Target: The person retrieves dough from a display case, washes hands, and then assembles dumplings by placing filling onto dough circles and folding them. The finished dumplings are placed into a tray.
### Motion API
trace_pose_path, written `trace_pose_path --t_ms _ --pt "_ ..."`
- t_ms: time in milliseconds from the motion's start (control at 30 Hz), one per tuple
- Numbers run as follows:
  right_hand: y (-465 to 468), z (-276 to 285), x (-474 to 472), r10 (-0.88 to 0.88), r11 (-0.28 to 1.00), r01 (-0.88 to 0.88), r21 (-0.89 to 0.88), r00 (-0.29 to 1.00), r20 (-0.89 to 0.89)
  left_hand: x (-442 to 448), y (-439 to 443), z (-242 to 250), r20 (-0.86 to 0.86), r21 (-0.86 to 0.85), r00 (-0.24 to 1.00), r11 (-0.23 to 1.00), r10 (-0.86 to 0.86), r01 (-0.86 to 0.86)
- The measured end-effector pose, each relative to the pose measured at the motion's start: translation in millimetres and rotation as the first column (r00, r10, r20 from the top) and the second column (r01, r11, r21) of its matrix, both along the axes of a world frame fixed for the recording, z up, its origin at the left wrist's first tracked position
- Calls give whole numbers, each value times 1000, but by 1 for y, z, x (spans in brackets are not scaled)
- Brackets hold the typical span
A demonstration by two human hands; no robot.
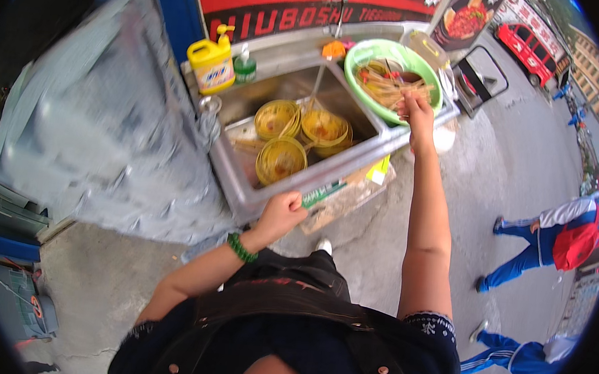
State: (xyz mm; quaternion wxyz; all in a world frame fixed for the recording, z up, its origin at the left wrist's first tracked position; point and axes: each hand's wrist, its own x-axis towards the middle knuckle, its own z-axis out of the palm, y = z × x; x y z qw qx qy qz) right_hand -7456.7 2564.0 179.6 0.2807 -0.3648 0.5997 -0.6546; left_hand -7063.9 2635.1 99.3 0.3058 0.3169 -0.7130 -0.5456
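Observation:
My left hand (281, 215) is curled into a fist just off the front rim of a stainless steel sink (333, 167). A green beaded bracelet circles that wrist. At full reach, my right hand (418, 114) is over the near right rim of a light green plastic basin (359, 89), its fingers bent. Whether it grips anything is unclear from blur. Many wooden chopsticks (380, 91) lie in the basin among dishes and some red items. Three stacks of yellow bowls stand in the sink: one at back left (276, 121), one at right (324, 126), one in front (281, 161).
A yellow detergent jug (211, 70) and a green pump bottle (244, 69) stand behind the sink. The faucet (339, 9) rises at the back. An orange cloth-like item (334, 49) sits near the basin. Grey sheeting (102, 116) covers something at left. Pedestrians (547, 230) are at right.

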Motion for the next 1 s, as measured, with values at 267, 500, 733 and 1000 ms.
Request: trace_pose_path --t_ms 267,500,733,1000 --pt "-441 77 -105 159 964 -195 -180 967 -200 -115 -157 -37 -173 424 866 829 469 -365" --pt "-568 72 -148 427 789 -548 -280 815 -392 -219 -300 -47 -400 749 698 651 595 -126" --pt "-586 51 -170 667 619 -712 -331 699 -257 -323 -460 -94 -438 830 598 557 671 -17" --pt "-462 -213 -104 204 818 -553 159 536 819 -388 -527 -142 -350 931 471 356 810 79"
